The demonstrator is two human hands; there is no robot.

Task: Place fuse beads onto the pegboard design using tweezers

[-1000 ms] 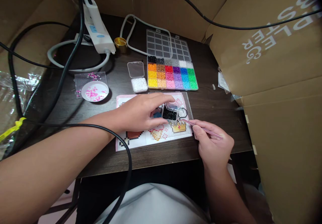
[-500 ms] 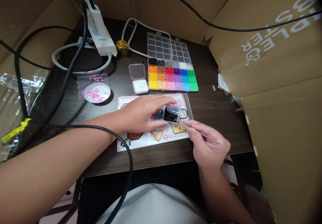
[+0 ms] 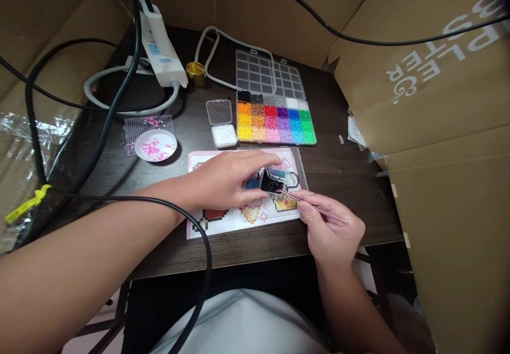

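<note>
My left hand (image 3: 235, 179) grips a small clear box (image 3: 274, 173) by its sides, thumb at the near edge and fingers at the raised lid. Black beads (image 3: 271, 185) fill the box. Pinched in my right hand (image 3: 332, 229) is a pair of pink tweezers (image 3: 316, 207), whose tips reach the near right edge of the box. Whether the tips hold a bead is too small to tell. Under both lies a printed pattern sheet (image 3: 229, 229) with pixel pictures, and a clear pegboard (image 3: 302, 169) shows at its right. A curved row of black beads (image 3: 294, 180) lies by the lid.
A bead case (image 3: 277, 118) with many colours stands open behind the sheet, beside a small box of white beads (image 3: 223, 136). At left are a white dish (image 3: 155, 145) of pink beads, a power strip (image 3: 163, 51) and black cables (image 3: 103, 147). Cardboard walls (image 3: 446, 104) enclose the table.
The whole view has shifted slightly. My left hand keeps its hold on the box, while the tweezer tips have moved only slightly at its near right edge.
</note>
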